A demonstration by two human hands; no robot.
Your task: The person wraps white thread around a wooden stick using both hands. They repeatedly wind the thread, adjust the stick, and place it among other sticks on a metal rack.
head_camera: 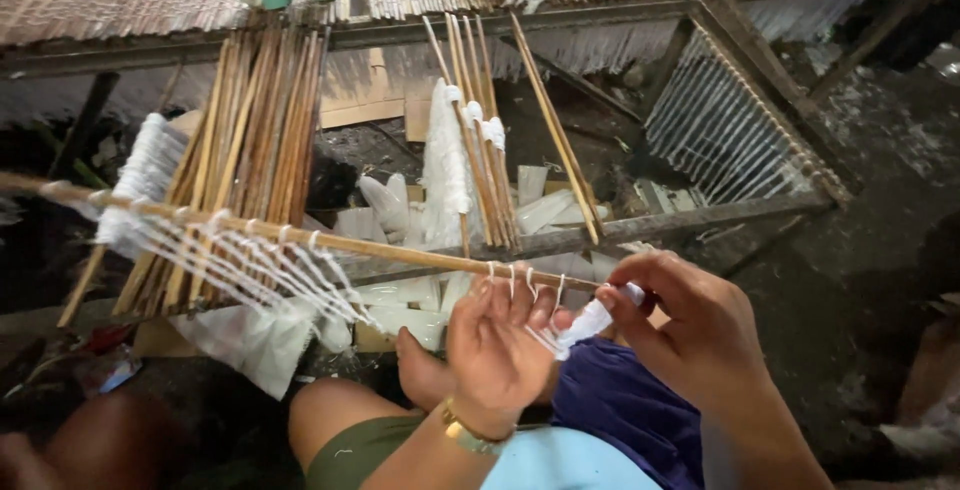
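Stick point(300, 235) lay across my lap so loops hung free; my left hand point(495, 350) steadied it, fingers loosely curled, while my right hand point(690, 325) pinched a white strip point(590, 322).

Single head cam, looks down and forward, close over both hands at lap level; slanted wooden rack frame point(770, 85) fills mid-distance. No second view, no overlap.
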